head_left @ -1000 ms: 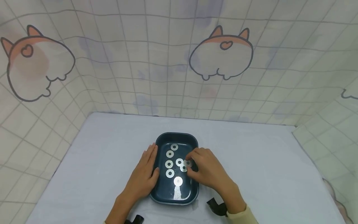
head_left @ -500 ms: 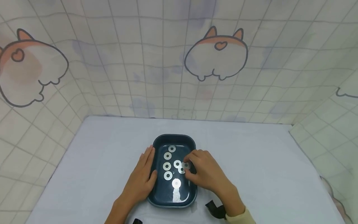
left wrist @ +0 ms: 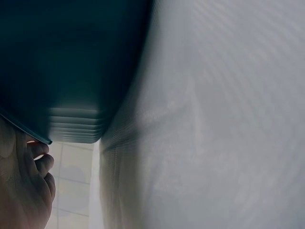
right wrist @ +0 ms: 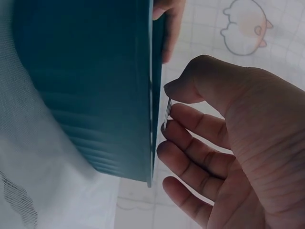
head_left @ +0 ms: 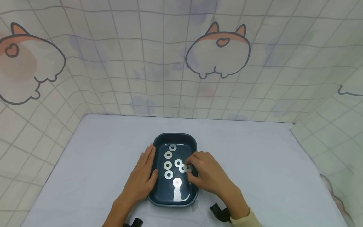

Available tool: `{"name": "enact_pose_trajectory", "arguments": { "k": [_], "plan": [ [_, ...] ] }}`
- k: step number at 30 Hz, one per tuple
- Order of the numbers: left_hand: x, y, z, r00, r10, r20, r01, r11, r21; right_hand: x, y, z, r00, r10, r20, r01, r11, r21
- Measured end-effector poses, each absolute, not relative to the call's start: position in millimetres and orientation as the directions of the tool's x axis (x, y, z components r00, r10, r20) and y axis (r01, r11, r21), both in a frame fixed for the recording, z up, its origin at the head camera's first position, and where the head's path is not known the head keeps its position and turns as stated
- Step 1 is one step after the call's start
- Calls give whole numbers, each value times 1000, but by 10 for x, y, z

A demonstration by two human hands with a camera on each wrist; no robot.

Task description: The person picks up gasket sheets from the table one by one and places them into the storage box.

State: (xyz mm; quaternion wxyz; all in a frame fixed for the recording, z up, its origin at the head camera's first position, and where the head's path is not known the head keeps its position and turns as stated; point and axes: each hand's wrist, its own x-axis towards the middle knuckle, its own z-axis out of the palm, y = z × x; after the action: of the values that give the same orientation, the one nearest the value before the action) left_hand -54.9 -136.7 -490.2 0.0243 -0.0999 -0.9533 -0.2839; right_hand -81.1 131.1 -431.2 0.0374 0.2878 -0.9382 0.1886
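A dark blue tray (head_left: 187,201) stands on the white cloth, with several flat silver washers in it. Four-sided and round-cornered, it has my left hand (head_left: 141,176) along its left rim, fingers straight and together. In the left wrist view, that hand's fingers (left wrist: 44,164) show beside the rim. Over the tray's right half, my right hand (head_left: 208,170) pinches a washer (right wrist: 167,113) between thumb and fingertips; it appears edge-on in the right wrist view. Two washers, one of them this washer (head_left: 182,168), lie just left of those fingertips. A column of washers (head_left: 167,165) runs down the left side.
White cloth (head_left: 255,157) covers the table around the tray. Behind it hangs a gridded curtain (head_left: 158,69) with cartoon animals. Black straps (head_left: 220,213) show at both wrists. A small clear piece (head_left: 195,205) lies by the tray's lower right corner.
The whole head view has shifted slightly. Both hands keep their places at the tray, and the pinched washer stays in the right hand, near the same spot.
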Motion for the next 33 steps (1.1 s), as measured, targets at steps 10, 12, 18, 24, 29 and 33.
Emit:
{"name": "enact_pose_trajectory", "arguments": {
  "k": [10, 12, 18, 24, 29, 33],
  "plan": [
    [-527, -1385, -4905, -977, 170, 128, 212, 825, 523, -782, 1259, -4191, -785, -585, 203, -619, 732, -286],
    [-529, -1387, -4912, -977, 169, 129, 211, 828, 519, -784, 1250, -4165, -779, -594, 202, -627, 730, -271],
    [-533, -1382, -4900, -979, 162, 126, 205, 830, 519, -754, 1241, -4105, -774, -617, 141, -629, 724, -282],
    [-550, -1313, -4910, -977, 180, 111, 211, 820, 532, -715, 1355, -4075, -801, -586, 123, -594, 752, -284],
    [-569, -1309, -4919, -977, 178, 118, 213, 821, 529, -730, 1415, -4060, -815, -556, 165, -578, 761, -295],
    [-551, -1353, -4922, -980, 165, 107, 197, 810, 552, -740, 1416, -4069, -815, -554, 168, -578, 758, -304]
  ]
}}
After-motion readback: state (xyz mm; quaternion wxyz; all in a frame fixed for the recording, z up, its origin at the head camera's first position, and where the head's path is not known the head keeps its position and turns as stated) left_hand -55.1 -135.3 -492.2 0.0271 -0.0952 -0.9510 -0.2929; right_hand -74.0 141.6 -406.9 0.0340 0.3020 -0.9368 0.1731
